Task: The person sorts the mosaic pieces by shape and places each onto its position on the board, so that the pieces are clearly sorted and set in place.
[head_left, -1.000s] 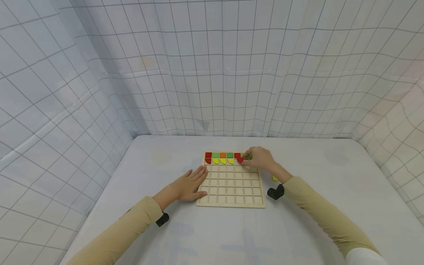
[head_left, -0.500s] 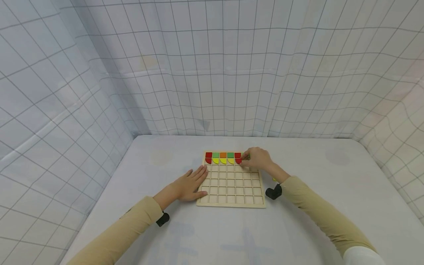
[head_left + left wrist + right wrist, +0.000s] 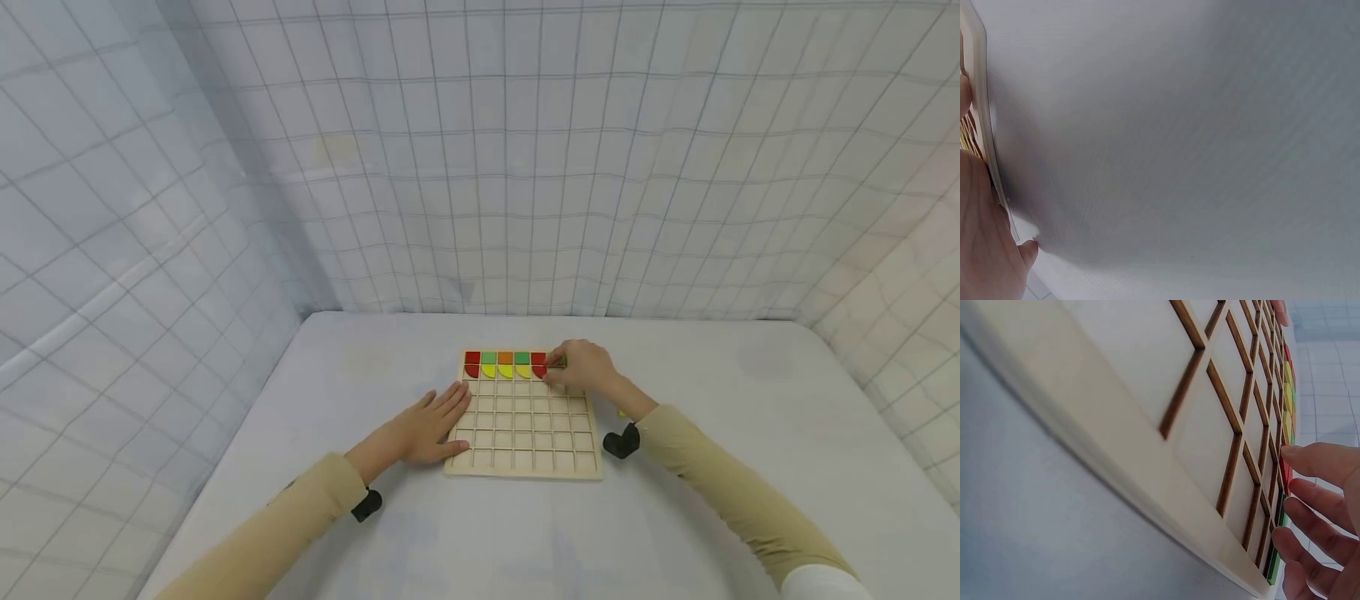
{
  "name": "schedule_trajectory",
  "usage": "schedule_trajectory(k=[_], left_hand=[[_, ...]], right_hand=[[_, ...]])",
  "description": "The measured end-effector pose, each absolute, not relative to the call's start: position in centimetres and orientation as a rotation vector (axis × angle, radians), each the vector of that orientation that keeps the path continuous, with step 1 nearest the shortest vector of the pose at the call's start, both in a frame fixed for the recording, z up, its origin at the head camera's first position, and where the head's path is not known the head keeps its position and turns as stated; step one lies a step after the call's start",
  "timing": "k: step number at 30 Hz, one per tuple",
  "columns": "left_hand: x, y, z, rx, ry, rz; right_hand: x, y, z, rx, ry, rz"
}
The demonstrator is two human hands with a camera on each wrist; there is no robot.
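A wooden grid board (image 3: 522, 477) lies on the table. Coloured squares fill its far row, and the second row holds quarter-circle pieces, among them a yellow one (image 3: 488, 371) and a dark red one (image 3: 472, 371). My left hand (image 3: 427, 427) rests flat with fingers spread on the board's left edge; the left wrist view (image 3: 985, 231) shows part of it. At the far right, my right hand (image 3: 587, 367) has its thumb and fingertips at a red quarter-circle piece (image 3: 538, 372), which sits in its cell. In the right wrist view the thumb touches red, with the other fingers loosely bent.
A bit of yellow (image 3: 621, 413) shows beside the right forearm, mostly hidden. Black wrist cameras (image 3: 622, 441) hang under both forearms. Grid-patterned white cloth (image 3: 525, 167) encloses the white table (image 3: 480, 542) at the back and sides.
The red quarter-circle piece has come down from the right hand's pinch into its second-row cell. The left hand stays on the board. The head view has tilted up slightly.
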State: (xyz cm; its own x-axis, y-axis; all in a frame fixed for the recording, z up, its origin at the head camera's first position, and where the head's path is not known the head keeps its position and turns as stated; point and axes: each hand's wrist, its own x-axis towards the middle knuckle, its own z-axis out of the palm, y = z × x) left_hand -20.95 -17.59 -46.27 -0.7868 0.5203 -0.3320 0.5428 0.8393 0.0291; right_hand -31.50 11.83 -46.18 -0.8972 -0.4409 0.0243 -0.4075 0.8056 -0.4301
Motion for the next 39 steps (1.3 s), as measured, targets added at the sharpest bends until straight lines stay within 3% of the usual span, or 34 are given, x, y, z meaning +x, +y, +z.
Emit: schedule_trajectory(k=[39], left_hand=[[-21.1,-17.6,-46.4,0.807,2.676,-0.140]], right_hand=[[-31.1,13.0,-45.4,-0.782,2.937,-0.792]])
